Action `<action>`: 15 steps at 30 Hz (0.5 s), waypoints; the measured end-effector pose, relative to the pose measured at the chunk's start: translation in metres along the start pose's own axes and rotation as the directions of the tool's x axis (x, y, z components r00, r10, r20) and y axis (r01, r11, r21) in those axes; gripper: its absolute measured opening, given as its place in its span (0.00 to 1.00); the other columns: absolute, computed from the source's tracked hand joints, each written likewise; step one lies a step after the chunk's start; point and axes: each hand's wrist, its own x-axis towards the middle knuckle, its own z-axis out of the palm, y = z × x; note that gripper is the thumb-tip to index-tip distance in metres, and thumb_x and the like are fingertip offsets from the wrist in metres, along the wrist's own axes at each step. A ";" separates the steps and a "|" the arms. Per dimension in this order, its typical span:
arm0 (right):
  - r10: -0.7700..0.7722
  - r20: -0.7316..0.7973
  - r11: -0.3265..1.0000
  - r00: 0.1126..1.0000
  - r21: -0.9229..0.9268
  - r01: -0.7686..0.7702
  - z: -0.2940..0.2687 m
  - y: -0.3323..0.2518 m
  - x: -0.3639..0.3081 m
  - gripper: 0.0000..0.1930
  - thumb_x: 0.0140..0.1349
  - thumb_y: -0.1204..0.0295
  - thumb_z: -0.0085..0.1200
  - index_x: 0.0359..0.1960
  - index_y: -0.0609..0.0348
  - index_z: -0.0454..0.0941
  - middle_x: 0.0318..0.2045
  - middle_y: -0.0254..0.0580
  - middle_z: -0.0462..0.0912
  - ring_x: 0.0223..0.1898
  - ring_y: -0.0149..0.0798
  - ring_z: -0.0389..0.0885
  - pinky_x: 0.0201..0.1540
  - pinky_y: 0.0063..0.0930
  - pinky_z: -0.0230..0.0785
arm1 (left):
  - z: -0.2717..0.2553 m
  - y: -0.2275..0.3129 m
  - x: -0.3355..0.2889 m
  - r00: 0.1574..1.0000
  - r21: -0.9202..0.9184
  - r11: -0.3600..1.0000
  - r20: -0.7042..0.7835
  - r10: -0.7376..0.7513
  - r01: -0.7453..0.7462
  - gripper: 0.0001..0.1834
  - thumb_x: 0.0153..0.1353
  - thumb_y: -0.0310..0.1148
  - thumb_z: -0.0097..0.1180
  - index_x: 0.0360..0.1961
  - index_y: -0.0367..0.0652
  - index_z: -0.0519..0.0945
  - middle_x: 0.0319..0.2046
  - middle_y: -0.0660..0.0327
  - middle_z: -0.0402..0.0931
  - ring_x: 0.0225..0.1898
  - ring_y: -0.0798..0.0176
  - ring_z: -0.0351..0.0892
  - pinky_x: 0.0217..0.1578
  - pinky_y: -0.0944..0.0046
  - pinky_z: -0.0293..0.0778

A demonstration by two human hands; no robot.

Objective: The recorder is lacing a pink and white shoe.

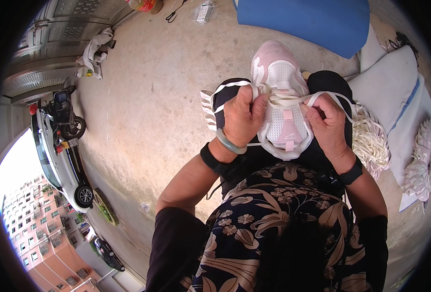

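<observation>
A pink and white sneaker (287, 124) rests between my knees, its toe pointing away from me. Across its tongue runs a white shoelace (284, 100), crossed and loosely looped. My left hand (243, 117) is closed, pinching the lace at the left side of the eyelets, and a loose length arcs left over my knee. On the other side my right hand (326, 124) pinches the lace between thumb and fingers. From there another loose length trails to the right. Parts of the lace inside both hands are hidden by the fingers.
To my right lie a heap of white laces (370, 143), a pale sheet (395, 82) and another white bundle (422, 160). Ahead is a blue panel (303, 24). Scissors (175, 11) and a small white box (204, 12) lie on the floor. A motorbike (68, 117) and white car (59, 160) stand far left.
</observation>
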 end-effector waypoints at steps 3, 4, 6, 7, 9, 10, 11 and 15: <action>0.009 0.004 1.000 1.000 0.006 -0.009 0.000 0.002 -0.001 0.09 0.49 0.82 0.59 0.25 0.62 0.69 0.21 0.39 0.70 0.20 0.36 0.67 0.25 0.25 0.63 | 0.001 0.008 0.000 0.999 -0.024 1.000 0.031 0.010 -0.009 0.08 0.56 0.22 0.59 0.32 0.41 0.70 0.19 0.64 0.72 0.18 0.70 0.70 0.20 0.71 0.67; 0.018 0.008 1.000 1.000 0.014 -0.018 -0.001 0.002 -0.001 0.09 0.49 0.82 0.59 0.25 0.62 0.69 0.21 0.39 0.70 0.20 0.36 0.68 0.25 0.25 0.63 | -0.001 0.009 0.001 0.999 0.000 1.000 0.051 -0.006 0.006 0.08 0.56 0.22 0.58 0.31 0.41 0.70 0.18 0.64 0.72 0.18 0.69 0.71 0.20 0.70 0.67; 0.011 0.008 1.000 1.000 0.014 -0.011 -0.001 0.000 0.000 0.09 0.49 0.82 0.59 0.26 0.63 0.69 0.21 0.39 0.70 0.20 0.36 0.68 0.25 0.25 0.63 | -0.002 0.009 0.001 0.997 0.025 0.999 0.069 -0.024 0.022 0.08 0.56 0.23 0.58 0.31 0.42 0.70 0.18 0.63 0.72 0.17 0.68 0.71 0.20 0.69 0.67; 0.004 0.008 1.000 1.000 0.016 -0.004 -0.001 -0.002 0.000 0.09 0.49 0.82 0.59 0.26 0.63 0.69 0.21 0.39 0.70 0.20 0.36 0.68 0.25 0.25 0.63 | -0.002 0.008 0.001 0.996 0.034 0.999 0.081 -0.034 0.031 0.08 0.56 0.23 0.58 0.32 0.42 0.70 0.18 0.62 0.72 0.17 0.64 0.72 0.20 0.68 0.68; 0.013 0.010 1.000 1.000 0.013 -0.014 0.000 -0.004 0.001 0.08 0.49 0.82 0.59 0.26 0.63 0.69 0.21 0.39 0.70 0.20 0.36 0.68 0.25 0.25 0.63 | -0.002 0.007 0.001 0.995 0.044 0.998 0.089 -0.046 0.042 0.08 0.56 0.23 0.58 0.32 0.42 0.70 0.17 0.60 0.72 0.17 0.61 0.73 0.20 0.67 0.68; 0.023 0.011 1.000 1.000 0.009 -0.023 0.000 -0.005 0.002 0.08 0.50 0.83 0.58 0.26 0.63 0.69 0.21 0.39 0.70 0.20 0.35 0.68 0.25 0.25 0.64 | 0.001 0.008 0.001 0.994 0.058 0.998 0.113 -0.007 0.000 0.09 0.55 0.23 0.58 0.33 0.42 0.70 0.18 0.59 0.72 0.18 0.58 0.74 0.20 0.66 0.68; 0.020 0.015 1.000 1.000 0.011 -0.020 0.001 -0.005 0.001 0.08 0.50 0.83 0.58 0.26 0.63 0.69 0.21 0.39 0.70 0.20 0.35 0.68 0.25 0.25 0.64 | 0.004 0.008 0.001 0.990 0.071 0.997 0.137 0.031 -0.041 0.09 0.55 0.23 0.59 0.34 0.42 0.70 0.19 0.57 0.73 0.18 0.55 0.75 0.20 0.65 0.68; 0.051 0.022 0.999 0.998 -0.006 -0.051 -0.002 -0.004 -0.001 0.08 0.51 0.82 0.58 0.27 0.64 0.70 0.22 0.39 0.71 0.20 0.33 0.70 0.25 0.24 0.65 | 0.006 0.005 0.001 0.991 0.033 0.999 0.128 -0.038 0.034 0.11 0.55 0.24 0.58 0.36 0.43 0.70 0.21 0.56 0.73 0.20 0.50 0.75 0.21 0.63 0.69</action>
